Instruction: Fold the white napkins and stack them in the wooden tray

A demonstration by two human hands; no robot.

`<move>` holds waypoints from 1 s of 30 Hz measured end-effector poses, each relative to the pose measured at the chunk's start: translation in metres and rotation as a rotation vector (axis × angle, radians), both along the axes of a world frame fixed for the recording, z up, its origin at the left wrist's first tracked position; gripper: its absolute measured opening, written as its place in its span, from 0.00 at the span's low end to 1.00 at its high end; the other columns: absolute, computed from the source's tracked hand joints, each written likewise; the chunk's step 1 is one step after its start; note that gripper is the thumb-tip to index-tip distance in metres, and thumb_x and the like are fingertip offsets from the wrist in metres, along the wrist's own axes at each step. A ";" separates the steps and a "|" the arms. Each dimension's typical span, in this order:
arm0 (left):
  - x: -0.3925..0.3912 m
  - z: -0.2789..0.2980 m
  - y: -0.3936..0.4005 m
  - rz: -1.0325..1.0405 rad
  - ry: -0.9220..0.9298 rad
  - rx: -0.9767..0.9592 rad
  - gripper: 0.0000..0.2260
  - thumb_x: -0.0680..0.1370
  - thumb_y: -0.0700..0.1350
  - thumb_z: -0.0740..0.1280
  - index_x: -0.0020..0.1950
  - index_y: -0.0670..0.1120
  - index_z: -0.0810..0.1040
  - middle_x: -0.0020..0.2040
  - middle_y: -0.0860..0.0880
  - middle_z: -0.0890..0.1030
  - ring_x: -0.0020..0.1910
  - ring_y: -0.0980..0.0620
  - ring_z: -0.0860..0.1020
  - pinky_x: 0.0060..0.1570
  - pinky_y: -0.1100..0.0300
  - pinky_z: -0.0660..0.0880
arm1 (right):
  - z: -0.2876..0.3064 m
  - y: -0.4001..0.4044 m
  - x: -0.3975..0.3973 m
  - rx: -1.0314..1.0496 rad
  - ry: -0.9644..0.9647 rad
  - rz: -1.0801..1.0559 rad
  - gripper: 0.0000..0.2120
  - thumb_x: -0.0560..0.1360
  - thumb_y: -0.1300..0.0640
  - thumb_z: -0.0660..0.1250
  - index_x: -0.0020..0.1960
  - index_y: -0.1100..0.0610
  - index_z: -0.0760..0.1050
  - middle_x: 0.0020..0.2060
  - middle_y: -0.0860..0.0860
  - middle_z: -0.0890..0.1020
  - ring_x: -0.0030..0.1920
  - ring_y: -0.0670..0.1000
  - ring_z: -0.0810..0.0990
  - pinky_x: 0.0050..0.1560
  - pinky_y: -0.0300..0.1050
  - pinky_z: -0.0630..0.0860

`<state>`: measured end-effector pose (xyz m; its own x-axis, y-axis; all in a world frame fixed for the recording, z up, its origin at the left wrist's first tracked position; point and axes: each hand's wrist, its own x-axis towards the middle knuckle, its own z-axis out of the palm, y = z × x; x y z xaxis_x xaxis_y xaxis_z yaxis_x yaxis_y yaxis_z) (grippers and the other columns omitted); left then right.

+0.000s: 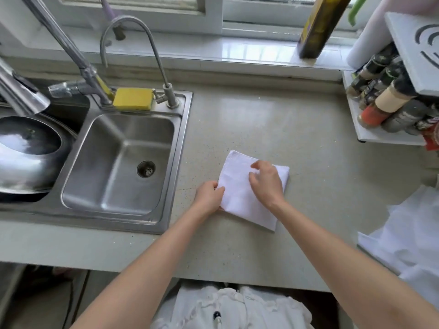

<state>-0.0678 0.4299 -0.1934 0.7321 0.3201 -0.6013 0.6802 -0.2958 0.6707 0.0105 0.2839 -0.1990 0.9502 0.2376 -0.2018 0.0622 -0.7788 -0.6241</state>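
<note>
A folded white napkin [240, 186] lies on the beige countertop [285, 129] in front of me, turned at a slant. My left hand [209, 197] pinches the napkin's left edge between thumb and fingers. My right hand [266, 181] rests on top of the napkin with its fingers bent, pressing the cloth near the middle. A heap of loose white napkins [408, 233] lies at the right edge of the counter. No wooden tray is in view.
A steel sink [118, 162] sits to the left with a yellow sponge [133, 99] and taps behind it, and a steel wok [26, 153] in the far-left basin. A white spice rack [389, 100] with several jars stands at the back right. A dark bottle [318, 27] stands on the windowsill.
</note>
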 end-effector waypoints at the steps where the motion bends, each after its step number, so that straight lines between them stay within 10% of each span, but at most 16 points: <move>1: 0.002 -0.001 -0.001 -0.020 -0.001 0.057 0.13 0.78 0.42 0.60 0.33 0.44 0.69 0.31 0.47 0.70 0.35 0.48 0.71 0.40 0.50 0.78 | -0.003 -0.006 0.005 -0.098 -0.065 0.025 0.13 0.76 0.60 0.63 0.59 0.60 0.74 0.58 0.57 0.76 0.60 0.57 0.72 0.60 0.47 0.64; 6: 0.005 0.000 -0.007 -0.058 -0.010 0.203 0.20 0.80 0.40 0.58 0.28 0.46 0.61 0.28 0.49 0.65 0.36 0.47 0.68 0.37 0.54 0.71 | -0.009 -0.036 0.023 -0.369 -0.117 -0.012 0.15 0.76 0.58 0.62 0.62 0.59 0.71 0.59 0.58 0.74 0.61 0.59 0.70 0.68 0.50 0.55; 20: 0.006 0.004 -0.015 -0.070 0.060 0.272 0.18 0.76 0.39 0.62 0.27 0.45 0.60 0.27 0.48 0.63 0.30 0.47 0.63 0.28 0.56 0.56 | -0.007 -0.067 0.034 -0.237 -0.077 -0.086 0.13 0.73 0.71 0.56 0.52 0.61 0.74 0.49 0.57 0.78 0.54 0.58 0.72 0.46 0.47 0.68; 26: 0.008 0.006 -0.023 -0.115 0.083 0.324 0.08 0.74 0.35 0.59 0.39 0.30 0.73 0.46 0.31 0.78 0.49 0.33 0.76 0.46 0.45 0.74 | -0.009 -0.075 0.030 -0.222 -0.062 -0.086 0.09 0.75 0.67 0.59 0.52 0.60 0.74 0.47 0.57 0.78 0.50 0.58 0.74 0.43 0.46 0.68; 30: 0.007 -0.001 -0.019 -0.152 0.103 0.366 0.15 0.74 0.36 0.61 0.29 0.44 0.60 0.30 0.47 0.65 0.37 0.44 0.66 0.27 0.55 0.61 | -0.009 -0.079 0.027 -0.256 -0.042 -0.066 0.10 0.74 0.67 0.59 0.52 0.59 0.73 0.46 0.55 0.78 0.50 0.58 0.75 0.41 0.44 0.66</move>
<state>-0.0604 0.4110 -0.1943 0.7295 0.4195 -0.5403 0.6685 -0.6042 0.4336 0.0378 0.2050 -0.2084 0.9708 0.1208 -0.2073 0.0275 -0.9143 -0.4040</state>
